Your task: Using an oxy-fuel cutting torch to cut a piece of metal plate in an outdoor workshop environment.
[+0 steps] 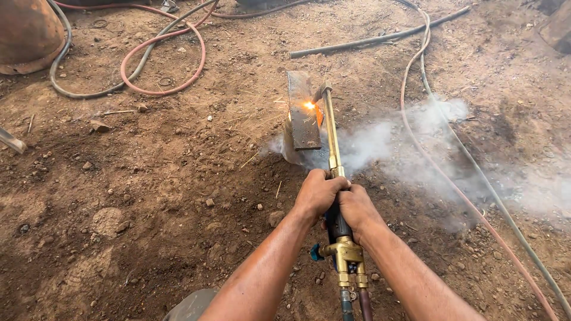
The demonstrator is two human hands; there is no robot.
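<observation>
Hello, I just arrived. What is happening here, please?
A person grips a brass cutting torch with both hands, left hand ahead, right hand just behind it. The flame burns against a rusty steel piece standing on the dirt ground, with sparks and white smoke. Two hoses run alongside.

1. My cutting torch [333, 142] is brass-yellow with a black grip.
2. The metal plate [301, 113] is rusty grey, with orange sparks.
3. The looped hose [160, 53] is red.
4. The smoke [416, 137] is white.
5. The ground [148, 190] is brown.
</observation>
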